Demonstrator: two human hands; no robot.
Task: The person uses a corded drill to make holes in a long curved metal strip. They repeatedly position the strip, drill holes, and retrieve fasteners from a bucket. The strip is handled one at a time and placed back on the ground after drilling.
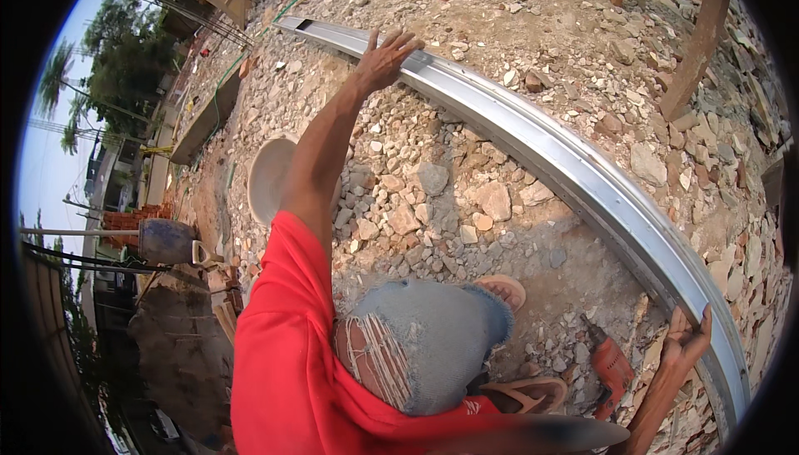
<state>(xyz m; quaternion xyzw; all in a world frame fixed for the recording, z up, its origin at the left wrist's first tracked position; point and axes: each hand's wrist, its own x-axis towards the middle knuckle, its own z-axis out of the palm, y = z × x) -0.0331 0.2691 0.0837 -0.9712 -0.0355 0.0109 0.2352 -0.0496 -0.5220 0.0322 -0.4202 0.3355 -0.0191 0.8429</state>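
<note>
A long silver metal channel [533, 114] stretches from the far left to the near right across the rubble, bent in appearance by the lens. My left hand [387, 60] lies across its far part, fingers stretched out and spread over the metal. Close to the near end, my right hand [687, 343] grips the channel's inner edge with bent fingers, partly hidden by the metal. An orange-red power drill [612, 368] rests on the ground just left of my right forearm, its dark chuck toward the channel.
Broken stones and rubble [416, 205] cover the ground. A pale round basin [270, 176] stands behind my left arm. Wooden posts [699, 47] rise at the far right. A blue drum [166, 241] and stacked bricks [133, 220] stand at left. A green hose [225, 89] runs along the far left.
</note>
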